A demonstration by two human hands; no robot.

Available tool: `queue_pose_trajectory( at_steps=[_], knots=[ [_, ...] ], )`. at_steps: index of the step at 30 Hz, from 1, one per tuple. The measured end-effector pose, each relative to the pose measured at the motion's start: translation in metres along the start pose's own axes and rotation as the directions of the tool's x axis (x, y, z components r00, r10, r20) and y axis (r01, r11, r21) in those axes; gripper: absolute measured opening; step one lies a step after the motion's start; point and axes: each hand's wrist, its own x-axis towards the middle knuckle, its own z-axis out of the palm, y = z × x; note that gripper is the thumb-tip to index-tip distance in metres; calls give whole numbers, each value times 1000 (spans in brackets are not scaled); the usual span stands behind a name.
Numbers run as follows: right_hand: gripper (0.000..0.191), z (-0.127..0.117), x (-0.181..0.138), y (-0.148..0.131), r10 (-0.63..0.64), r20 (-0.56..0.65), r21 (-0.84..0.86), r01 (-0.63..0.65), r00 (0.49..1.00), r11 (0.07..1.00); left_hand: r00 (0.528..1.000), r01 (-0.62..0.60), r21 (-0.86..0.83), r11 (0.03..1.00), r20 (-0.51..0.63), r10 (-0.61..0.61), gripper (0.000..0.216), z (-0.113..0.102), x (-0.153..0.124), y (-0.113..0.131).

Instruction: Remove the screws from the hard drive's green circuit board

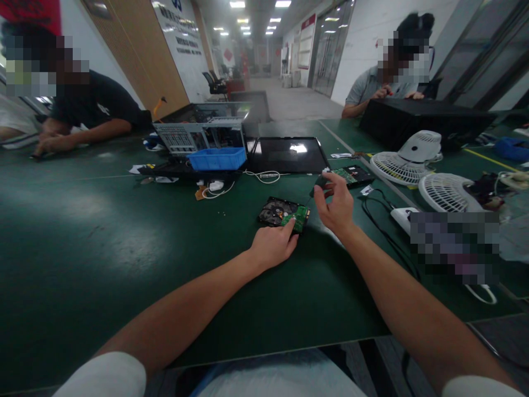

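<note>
A hard drive (273, 211) lies on the green tabletop in front of me, its green circuit board (299, 213) facing up. My left hand (275, 243) grips the drive at its near edge, index finger pressed on the board. In my right hand (336, 204), fingers pinch the dark handle of a screwdriver (319, 184). Its thin shaft slants down toward the drive's right end; whether the tip touches is too small to tell. Just beyond my right hand lies a second drive with a green board (347, 175).
Behind the drive are a black panel (289, 155), a blue bin (218, 159) and an open computer case (182, 138). White fans (407, 160), a black cable (382, 234) and a power strip (400, 218) lie right. Two people sit across the table, one by a black case (417, 124).
</note>
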Motion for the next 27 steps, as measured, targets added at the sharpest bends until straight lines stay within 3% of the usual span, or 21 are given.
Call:
queue_pose_trajectory(
  at_steps=[14,27],
  knots=[
    [32,-5,4,-5,-22,17,-24,22,1000,999,1000,2,3,1000,4,-2,58,-1,1,1],
    [43,-1,2,1,-32,20,-33,32,999,999,1000,17,2,1000,-1,-17,58,1,1,1]
  ],
)
